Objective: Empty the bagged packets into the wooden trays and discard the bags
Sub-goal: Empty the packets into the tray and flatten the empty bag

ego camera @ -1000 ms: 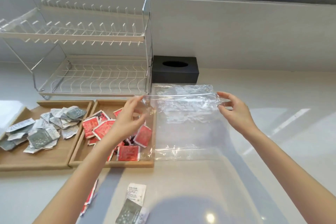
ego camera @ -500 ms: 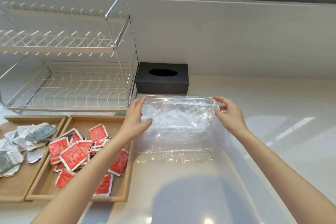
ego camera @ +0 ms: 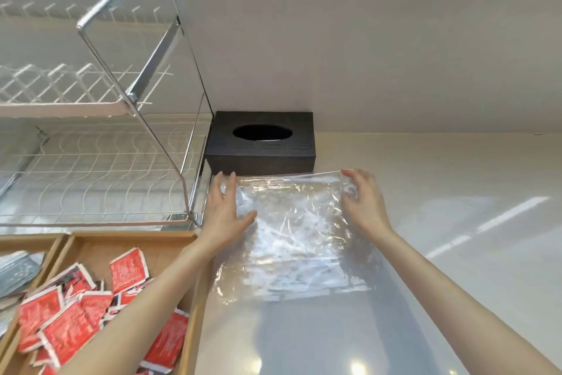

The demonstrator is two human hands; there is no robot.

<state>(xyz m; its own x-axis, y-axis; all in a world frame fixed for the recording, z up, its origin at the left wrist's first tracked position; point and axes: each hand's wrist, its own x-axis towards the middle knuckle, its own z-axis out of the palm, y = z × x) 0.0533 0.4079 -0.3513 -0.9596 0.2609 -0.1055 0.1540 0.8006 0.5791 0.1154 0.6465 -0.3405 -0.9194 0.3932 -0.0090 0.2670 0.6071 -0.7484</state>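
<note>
An empty clear plastic bag is spread wide and low over the white counter, just in front of a black box. My left hand holds its top left corner, fingers stretched along the edge and thumb on the plastic. My right hand grips the top right corner with curled fingers. To the left, a wooden tray holds several red packets. A second wooden tray at the far left holds silver packets, mostly cut off by the frame.
A black tissue box with an oval opening stands against the wall behind the bag. A two-tier wire dish rack fills the left, behind the trays. White counter stretches to the right of the bag.
Both hands carried the bag away from the red-packet tray, forward and down toward the black box. The view followed to the right, so the trays slid to the left edge.
</note>
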